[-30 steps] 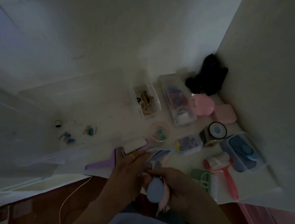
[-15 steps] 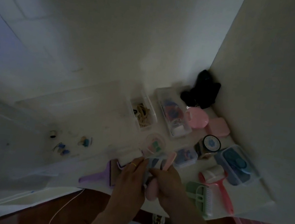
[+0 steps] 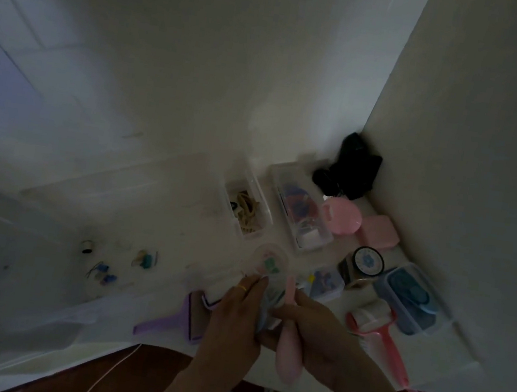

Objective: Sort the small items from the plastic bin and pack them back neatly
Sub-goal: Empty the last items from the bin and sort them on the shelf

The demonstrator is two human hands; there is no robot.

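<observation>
- Light is dim; small details are hard to read.
- Left hand (image 3: 234,320) sits at the near edge of the white table (image 3: 155,214), fingers curled round a pale blue item (image 3: 261,317) mostly hidden behind them; a gold ring shows on one finger.
- Right hand (image 3: 314,333) is just beside the left, touching it, fingers wrapped round a pink oblong item (image 3: 289,356) whose narrow end points toward the far edge.
- Round clear tub (image 3: 269,260) with small coloured bits lies just beyond the fingertips; whether the fingers touch it cannot be told.
- Two clear rectangular boxes stand toward the far right corner: box of tan hair ties (image 3: 245,209) and, beside it on the right, a longer box of blue and red items (image 3: 299,213).
- Black bundle (image 3: 350,172) fills the far right corner.
- Pink round case (image 3: 342,219) and pink square case (image 3: 378,232) lie by the right edge; near them a round tin (image 3: 365,262) and a blue-filled clear box (image 3: 412,299).
- Pink lint roller (image 3: 377,332) lies near the right near corner.
- Purple lint roller (image 3: 180,316) lies at the near edge, left of the hands.
- Loose small clips (image 3: 103,272) are scattered toward the left edge.
</observation>
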